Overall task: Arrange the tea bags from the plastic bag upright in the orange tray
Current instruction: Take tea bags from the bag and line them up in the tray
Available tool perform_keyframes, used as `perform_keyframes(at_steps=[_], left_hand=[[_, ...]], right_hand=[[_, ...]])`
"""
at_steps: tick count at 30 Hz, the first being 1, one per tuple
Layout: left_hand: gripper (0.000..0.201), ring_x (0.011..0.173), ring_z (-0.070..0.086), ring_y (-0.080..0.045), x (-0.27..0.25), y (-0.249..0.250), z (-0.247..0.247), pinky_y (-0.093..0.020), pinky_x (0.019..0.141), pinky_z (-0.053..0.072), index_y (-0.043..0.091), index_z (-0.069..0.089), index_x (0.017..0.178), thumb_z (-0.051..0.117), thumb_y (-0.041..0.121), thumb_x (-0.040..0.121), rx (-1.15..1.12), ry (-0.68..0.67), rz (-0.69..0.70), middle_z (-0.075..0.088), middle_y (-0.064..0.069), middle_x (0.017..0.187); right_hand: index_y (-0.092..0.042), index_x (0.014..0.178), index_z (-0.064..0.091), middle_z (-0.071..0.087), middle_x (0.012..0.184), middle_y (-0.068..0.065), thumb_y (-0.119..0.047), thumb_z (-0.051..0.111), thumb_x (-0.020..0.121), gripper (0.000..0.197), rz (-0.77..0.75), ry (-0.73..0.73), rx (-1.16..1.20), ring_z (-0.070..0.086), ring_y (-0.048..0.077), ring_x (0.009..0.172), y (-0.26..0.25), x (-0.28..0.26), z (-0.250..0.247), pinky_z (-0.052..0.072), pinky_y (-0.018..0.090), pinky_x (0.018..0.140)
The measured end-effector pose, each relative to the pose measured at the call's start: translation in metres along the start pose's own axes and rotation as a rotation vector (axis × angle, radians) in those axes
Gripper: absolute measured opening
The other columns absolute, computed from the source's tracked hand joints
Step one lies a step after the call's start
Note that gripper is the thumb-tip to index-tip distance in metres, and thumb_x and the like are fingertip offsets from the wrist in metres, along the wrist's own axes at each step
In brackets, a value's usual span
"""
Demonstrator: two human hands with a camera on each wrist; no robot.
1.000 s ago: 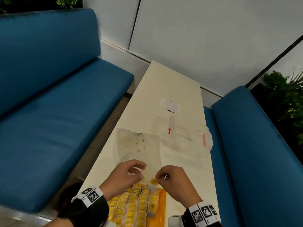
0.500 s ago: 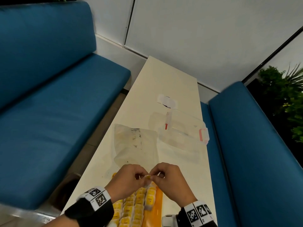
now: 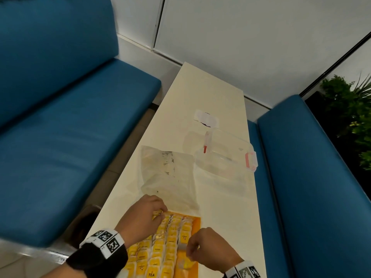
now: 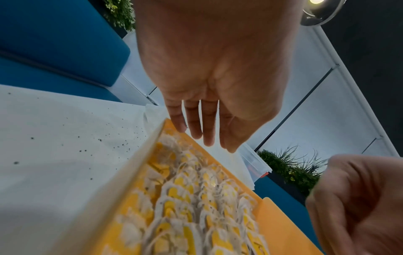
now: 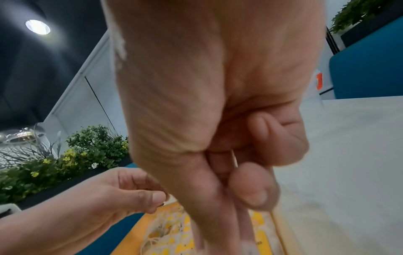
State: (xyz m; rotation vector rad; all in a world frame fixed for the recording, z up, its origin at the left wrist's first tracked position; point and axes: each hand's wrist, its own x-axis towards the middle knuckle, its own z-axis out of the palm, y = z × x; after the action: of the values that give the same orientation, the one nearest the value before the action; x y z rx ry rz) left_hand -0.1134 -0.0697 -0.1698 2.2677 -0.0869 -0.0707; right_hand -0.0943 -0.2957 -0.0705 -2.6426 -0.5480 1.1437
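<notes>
Blue bench seats (image 3: pixel 66 149) flank a long cream table (image 3: pixel 202 101) that runs away from the person toward a white wall, with green plants (image 3: pixel 353 115) at the far right. On the table, well beyond the hands, lie a clear lidded container with pink clips (image 3: pixel 226 157) and a small white patch (image 3: pixel 206 118); nearer, a flattened clear plastic bag (image 3: pixel 168 177) lies just behind the orange tray (image 3: pixel 195 225), touching its far edge. The tray's long axis runs along the table, and rows of yellow-labelled tea bags (image 3: pixel 160 249) stand packed in it, strings on top; its right-hand strip is bare orange. The left hand (image 3: pixel 143 215) sits over the tray's far left corner, and the right hand (image 3: pixel 206 249) over the near right rows, partly covering both. From the head the left fingers look curled, but the left wrist view shows them fairly straight and reaching down to the far rim (image 4: pixel 185 119); whether they pinch anything I cannot tell. Only the right wrist view shows the right thumb and fingers (image 5: pixel 253 186) pressed together, seemingly on a thin string, blurred.
</notes>
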Motion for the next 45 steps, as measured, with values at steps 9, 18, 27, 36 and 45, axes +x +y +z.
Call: perform_keyframes(at_steps=[9,18,27,36,45], left_hand=[[0.022,0.114,0.051,0.004,0.000,-0.009,0.002,-0.011,0.097,0.038,0.039,0.070,0.116,0.064,0.038,0.094,-0.005,-0.035,-0.015,0.062,0.025,0.116],[0.020,0.107,0.051,0.007,0.000,-0.011,0.001,-0.005,0.092,0.036,0.040,0.070,0.112,0.064,0.037,0.094,-0.017,-0.047,0.000,0.061,0.027,0.110],[0.023,0.111,0.054,0.006,0.004,-0.003,-0.012,-0.015,0.099,0.044,0.036,0.068,0.118,0.063,0.031,0.097,-0.090,-0.009,-0.034,0.059,0.025,0.118],[0.042,0.112,0.053,-0.009,0.024,-0.003,-0.045,-0.030,0.090,0.052,0.041,0.053,0.130,0.069,0.041,0.090,0.161,0.156,-0.223,0.047,0.015,0.129],[0.007,0.079,0.069,-0.008,0.056,-0.015,-0.088,-0.029,0.072,0.057,0.028,0.075,0.093,0.069,0.026,0.095,-0.277,0.382,-0.307,0.073,0.014,0.088]], right_hand=[[-0.027,0.093,0.079,0.075,0.100,-0.007,-0.017,0.058,0.084,0.025,0.138,0.172,-0.124,0.067,0.011,0.093,0.014,0.035,0.027,0.055,0.026,0.080],[-0.036,0.100,0.077,0.074,0.103,-0.012,-0.028,0.057,0.086,0.025,0.224,0.344,-0.091,0.068,0.009,0.094,0.021,0.046,0.038,0.054,0.023,0.080],[-0.038,0.116,0.065,0.066,0.115,-0.015,-0.050,0.057,0.085,0.035,0.255,0.446,-0.050,0.062,0.008,0.106,0.011,0.034,0.025,0.051,0.026,0.087],[-0.025,0.139,0.041,0.054,0.132,0.000,-0.047,0.072,0.080,0.070,0.329,0.505,0.142,0.055,0.019,0.122,0.014,0.079,-0.017,0.050,0.033,0.092],[-0.022,0.103,0.064,0.056,0.103,-0.004,-0.028,0.073,0.085,0.022,0.073,0.898,0.406,0.056,0.001,0.084,-0.018,0.078,-0.084,0.041,0.017,0.068]])
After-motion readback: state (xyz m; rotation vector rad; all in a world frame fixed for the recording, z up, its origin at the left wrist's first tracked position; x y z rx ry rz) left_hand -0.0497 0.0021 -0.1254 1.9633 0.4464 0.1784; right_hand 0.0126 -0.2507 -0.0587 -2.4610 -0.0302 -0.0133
